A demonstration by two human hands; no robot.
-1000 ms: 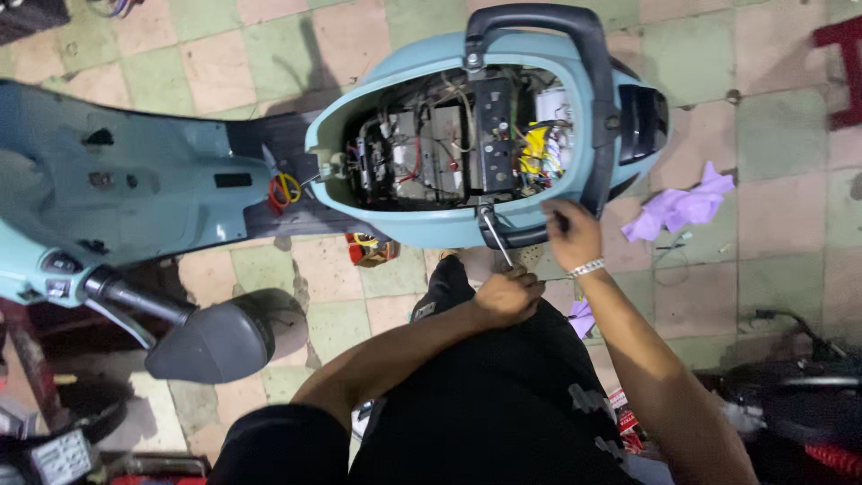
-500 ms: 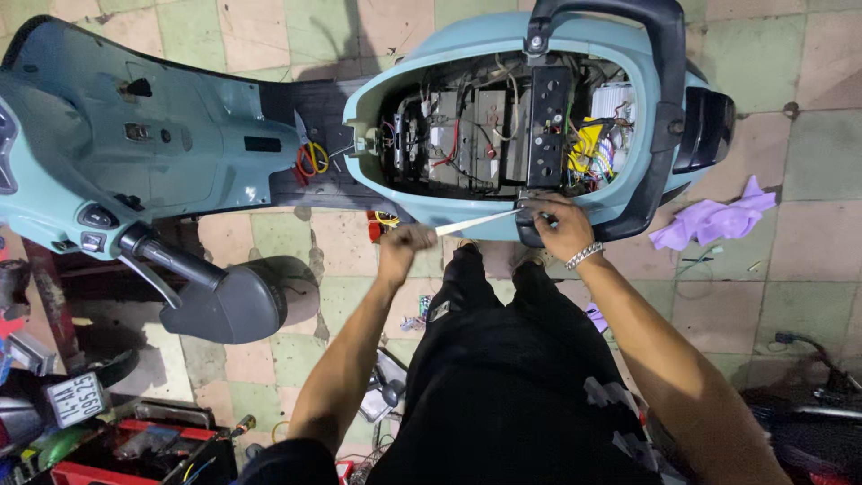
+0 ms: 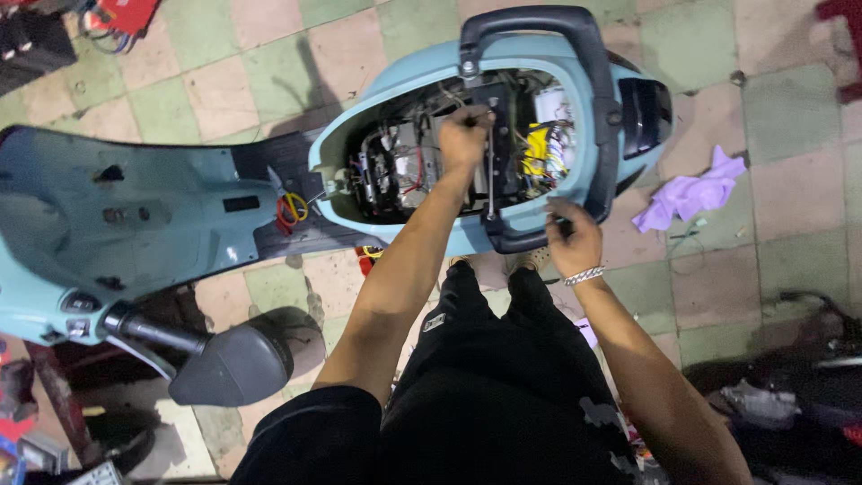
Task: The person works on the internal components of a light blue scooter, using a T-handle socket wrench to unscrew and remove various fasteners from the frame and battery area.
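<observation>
A light blue scooter [image 3: 180, 216] lies below me with its seat off and the under-seat bay [image 3: 467, 144] exposed, full of wires and a yellow part. My left hand [image 3: 464, 136] reaches into the bay, closed around the top of a long thin metal tool [image 3: 490, 180] that runs down towards the bay's near rim. My right hand [image 3: 572, 238], with a silver bracelet on the wrist, rests on the dark near rim of the bay, fingers curled on a small dark part. My black-trousered legs fill the bottom of the view.
A black grab rail [image 3: 530, 22] arches over the rear of the scooter. A purple rag [image 3: 690, 191] lies on the tiled floor at right. A grey mirror [image 3: 235, 364] juts out at lower left. Dark parts lie at lower right, red items at top left.
My left hand has moved up from the bay's near rim into the open bay, taking the long tool with it. My right hand has stayed at the rim. The view has shifted.
</observation>
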